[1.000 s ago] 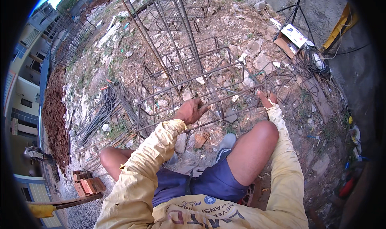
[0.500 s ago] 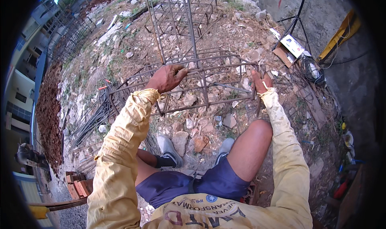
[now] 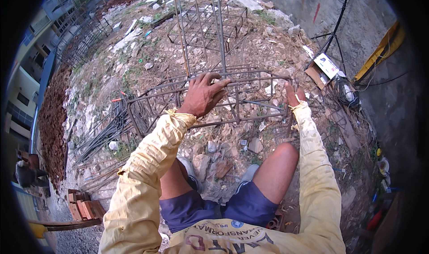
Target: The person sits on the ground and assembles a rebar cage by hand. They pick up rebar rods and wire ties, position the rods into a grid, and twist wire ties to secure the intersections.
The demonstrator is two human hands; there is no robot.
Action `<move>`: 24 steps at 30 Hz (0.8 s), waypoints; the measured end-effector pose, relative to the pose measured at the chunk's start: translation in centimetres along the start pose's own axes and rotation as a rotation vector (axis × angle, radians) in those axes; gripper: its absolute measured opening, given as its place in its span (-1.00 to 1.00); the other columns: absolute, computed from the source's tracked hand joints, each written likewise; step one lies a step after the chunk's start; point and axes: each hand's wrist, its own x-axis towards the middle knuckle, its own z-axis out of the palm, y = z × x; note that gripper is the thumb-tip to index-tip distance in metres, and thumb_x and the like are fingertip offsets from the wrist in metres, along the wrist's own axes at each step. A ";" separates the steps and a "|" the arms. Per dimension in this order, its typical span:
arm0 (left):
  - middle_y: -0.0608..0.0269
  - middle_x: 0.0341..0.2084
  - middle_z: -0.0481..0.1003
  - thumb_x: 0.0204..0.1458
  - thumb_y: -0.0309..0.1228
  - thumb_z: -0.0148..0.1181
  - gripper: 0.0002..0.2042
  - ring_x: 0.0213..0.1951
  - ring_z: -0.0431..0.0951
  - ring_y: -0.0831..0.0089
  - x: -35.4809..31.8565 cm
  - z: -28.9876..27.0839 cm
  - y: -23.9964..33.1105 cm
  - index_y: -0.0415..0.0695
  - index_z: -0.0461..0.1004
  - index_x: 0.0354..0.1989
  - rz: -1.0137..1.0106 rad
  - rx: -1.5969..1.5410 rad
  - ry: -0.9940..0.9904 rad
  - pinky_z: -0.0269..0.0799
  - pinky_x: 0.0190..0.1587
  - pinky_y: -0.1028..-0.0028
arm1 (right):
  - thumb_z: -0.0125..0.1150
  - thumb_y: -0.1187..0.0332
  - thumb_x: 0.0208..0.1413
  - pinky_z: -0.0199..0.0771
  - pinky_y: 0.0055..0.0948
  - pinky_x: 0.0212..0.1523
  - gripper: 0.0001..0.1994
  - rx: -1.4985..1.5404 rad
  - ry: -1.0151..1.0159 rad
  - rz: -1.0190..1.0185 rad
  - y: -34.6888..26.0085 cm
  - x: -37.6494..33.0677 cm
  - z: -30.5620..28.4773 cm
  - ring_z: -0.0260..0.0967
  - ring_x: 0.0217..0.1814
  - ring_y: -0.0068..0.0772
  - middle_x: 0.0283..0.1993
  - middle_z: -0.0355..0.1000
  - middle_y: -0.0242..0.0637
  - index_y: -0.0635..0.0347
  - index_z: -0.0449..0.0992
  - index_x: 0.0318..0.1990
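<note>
A cage of rusty rebar (image 3: pixel 250 118) stands just above the ground before me, with tall upright bars (image 3: pixel 222 35) rising from it. My left hand (image 3: pixel 203 95) rests palm down over its upper near bar, fingers apart and reaching across the steel. At the cage's right end my right hand (image 3: pixel 295 95) is closed around the rebar; its fingertips are partly hidden, so the exact grip is hard to see. Both arms wear yellow sleeves tied at the wrists.
Beyond stands another rebar cage (image 3: pixel 201 28). Loose thin rods (image 3: pixel 107 131) lie at left, red bricks (image 3: pixel 85 207) lower left. At right are a white box (image 3: pixel 325 65), a black tripod (image 3: pixel 331 37), coiled cable (image 3: pixel 346 91) and a wall (image 3: pixel 380 13). Rubble covers the ground.
My left hand has moved right along the bar and its fingers have spread from a pinch. The right hand stays at the cage's right end. The view has shifted slightly.
</note>
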 end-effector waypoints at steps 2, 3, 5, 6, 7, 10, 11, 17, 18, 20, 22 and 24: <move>0.23 -0.04 0.37 0.11 -0.12 0.13 -0.69 0.08 0.30 0.16 0.3 -0.3 0.1 0.21 0.45 0.03 0.022 0.080 0.117 0.18 0.09 0.13 | 0.20 -0.25 -0.03 0.35 -0.38 -0.58 -0.38 -0.016 -0.019 -0.021 -0.5 0.4 0.2 0.38 -0.64 -0.45 -0.61 0.35 -0.34 0.27 0.47 -0.33; 0.23 -0.06 0.38 0.11 -0.11 0.13 -0.72 0.07 0.31 0.17 0.4 -0.8 0.4 0.18 0.47 -0.02 0.029 0.121 0.139 0.20 0.08 0.16 | 0.23 -0.23 -0.03 0.34 -0.39 -0.61 -0.38 -0.007 -0.021 -0.025 -0.7 0.7 0.2 0.37 -0.65 -0.45 -0.61 0.33 -0.33 0.30 0.43 -0.33; 0.21 -0.11 0.40 0.11 -0.09 0.13 -0.73 0.04 0.37 0.16 0.0 -0.9 0.3 0.11 0.50 -0.09 -0.003 0.078 0.075 0.28 0.03 0.20 | 0.28 -0.19 -0.05 0.32 -0.41 -0.66 -0.37 0.016 -0.027 -0.034 -1.3 1.3 0.4 0.34 -0.67 -0.45 -0.61 0.31 -0.31 0.36 0.37 -0.34; 0.19 -0.14 0.42 0.11 -0.07 0.12 -0.72 0.00 0.40 0.15 -0.7 -0.4 0.0 0.08 0.50 -0.12 -0.043 -0.006 -0.010 0.33 -0.01 0.21 | 0.28 -0.20 -0.05 0.33 -0.41 -0.66 -0.36 0.010 -0.035 -0.047 -1.5 1.3 0.4 0.34 -0.66 -0.44 -0.61 0.31 -0.30 0.36 0.37 -0.34; 0.18 -0.16 0.43 0.11 -0.05 0.11 -0.71 -0.03 0.44 0.14 -1.3 -0.1 -0.1 0.05 0.50 -0.15 -0.083 -0.090 -0.095 0.38 -0.05 0.23 | 0.29 -0.20 -0.06 0.34 -0.41 -0.66 -0.36 0.004 -0.042 -0.059 -1.8 1.3 0.2 0.35 -0.66 -0.43 -0.60 0.32 -0.29 0.37 0.37 -0.35; 0.07 -0.21 0.44 0.12 -0.01 0.08 -0.65 -0.18 0.53 0.05 -2.7 0.2 1.1 -0.01 0.48 -0.13 -0.219 -0.242 -0.254 0.47 -0.18 0.18 | 0.30 -0.21 -0.07 0.37 -0.40 -0.64 -0.35 0.048 -0.012 -0.047 -2.1 0.9 0.4 0.36 -0.65 -0.41 -0.57 0.33 -0.27 0.38 0.38 -0.36; 0.01 -0.20 0.44 0.12 0.06 0.02 -0.58 -0.23 0.54 -0.03 -3.0 0.4 1.0 -0.04 0.47 -0.12 -0.185 -0.206 -0.295 0.49 -0.18 0.08 | 0.30 -0.21 -0.08 0.38 -0.40 -0.63 -0.34 0.071 0.001 -0.035 -2.2 0.6 0.7 0.36 -0.64 -0.41 -0.57 0.34 -0.27 0.38 0.38 -0.36; 0.01 -0.16 0.46 0.15 0.11 -0.08 -0.54 -0.20 0.54 -0.03 -2.5 0.9 0.6 -0.03 0.46 -0.11 -0.101 -0.141 -0.453 0.48 -0.17 0.08 | 0.26 -0.25 -0.07 0.40 -0.41 -0.59 -0.32 0.024 -0.016 -0.017 -2.5 -0.1 0.4 0.38 -0.63 -0.42 -0.58 0.33 -0.30 0.38 0.41 -0.32; 0.02 -0.17 0.47 0.15 0.09 -0.08 -0.56 -0.19 0.54 -0.03 -2.5 0.8 0.7 -0.02 0.45 -0.11 -0.093 -0.140 -0.473 0.48 -0.17 0.08 | 0.26 -0.23 -0.05 0.38 -0.43 -0.60 -0.36 0.027 -0.022 -0.005 -2.3 -0.3 0.3 0.36 -0.63 -0.44 -0.59 0.31 -0.32 0.34 0.43 -0.33; 0.06 -0.16 0.49 0.15 0.06 -0.02 -0.60 -0.16 0.54 0.02 -3.2 1.3 1.3 -0.01 0.50 -0.14 -0.123 -0.189 -0.442 0.47 -0.14 0.11 | 0.25 -0.20 -0.02 0.32 -0.46 -0.62 -0.44 0.041 -0.036 0.011 -2.0 -0.7 0.2 0.33 -0.64 -0.48 -0.62 0.28 -0.38 0.25 0.46 -0.37; 0.07 -0.18 0.51 0.15 0.03 0.01 -0.61 -0.16 0.53 0.04 -3.6 2.2 0.9 -0.02 0.53 -0.19 -0.130 -0.266 -0.413 0.46 -0.13 0.14 | 0.23 -0.20 -0.01 0.34 -0.45 -0.61 -0.42 0.018 -0.023 -0.002 -0.4 -0.4 -0.1 0.35 -0.63 -0.48 -0.61 0.33 -0.35 0.27 0.44 -0.33; 0.05 -0.25 0.53 0.15 0.03 0.01 -0.60 -0.19 0.53 0.03 -4.0 3.1 -0.1 -0.07 0.56 -0.26 -0.119 -0.381 -0.382 0.46 -0.13 0.17 | 0.20 -0.25 -0.02 0.35 -0.45 -0.60 -0.36 0.004 0.003 -0.005 0.3 -1.4 -0.4 0.37 -0.62 -0.49 -0.61 0.39 -0.32 0.32 0.42 -0.29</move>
